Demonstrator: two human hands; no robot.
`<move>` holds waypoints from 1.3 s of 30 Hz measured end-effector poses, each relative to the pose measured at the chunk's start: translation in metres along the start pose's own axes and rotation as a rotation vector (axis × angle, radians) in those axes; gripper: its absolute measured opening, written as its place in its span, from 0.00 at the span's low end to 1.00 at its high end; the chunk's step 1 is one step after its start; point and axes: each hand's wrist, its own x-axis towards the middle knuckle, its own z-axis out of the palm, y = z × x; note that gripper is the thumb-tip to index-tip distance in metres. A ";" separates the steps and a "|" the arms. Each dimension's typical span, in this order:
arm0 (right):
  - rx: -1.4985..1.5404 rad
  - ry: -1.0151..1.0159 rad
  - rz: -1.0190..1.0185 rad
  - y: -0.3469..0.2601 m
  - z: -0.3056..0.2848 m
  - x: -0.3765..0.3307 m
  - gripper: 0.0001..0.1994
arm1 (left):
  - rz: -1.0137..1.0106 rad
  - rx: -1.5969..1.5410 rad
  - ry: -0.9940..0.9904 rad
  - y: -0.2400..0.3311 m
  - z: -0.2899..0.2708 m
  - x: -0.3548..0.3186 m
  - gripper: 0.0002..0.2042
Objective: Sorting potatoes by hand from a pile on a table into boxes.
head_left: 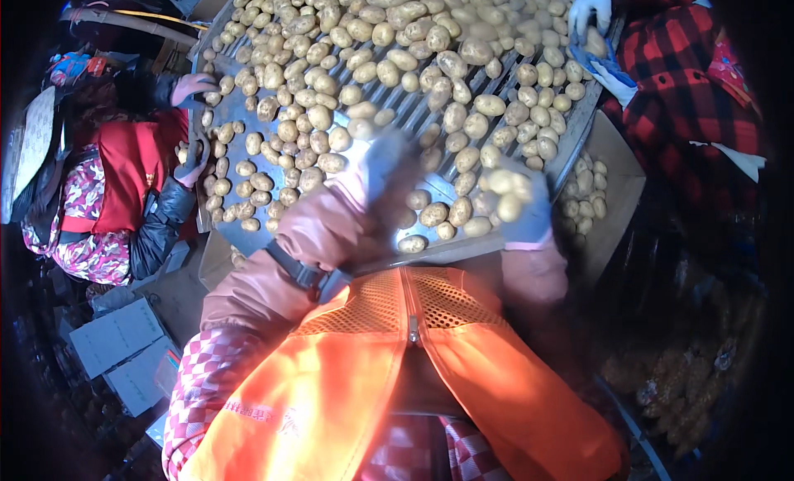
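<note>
Many pale yellow potatoes (310, 117) cover a slatted metal sorting table (463, 251) in front of me. Over the near middle of the table is my left hand (387, 162) in a blue-grey glove. Motion smears its fingers, so their pose is unclear; potatoes lie just beyond and beside it. At the near right edge, my gloved right hand (533, 216) is curled around several small potatoes (506, 190), which rest against its palm and fingers. More potatoes lie between my two hands on the metal.
A cardboard box (616, 183) with potatoes stands below the table's right edge. At left, a co-worker in a red apron (136, 171) has gloved hands at the table edge. At right, another person's gloved hand (591, 9) reaches in. White cartons (116, 336) stand low at left.
</note>
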 end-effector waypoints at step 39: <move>-1.900 -0.342 -0.168 0.079 0.155 0.195 0.29 | 0.230 -1.411 0.427 -0.108 -0.165 -0.306 0.27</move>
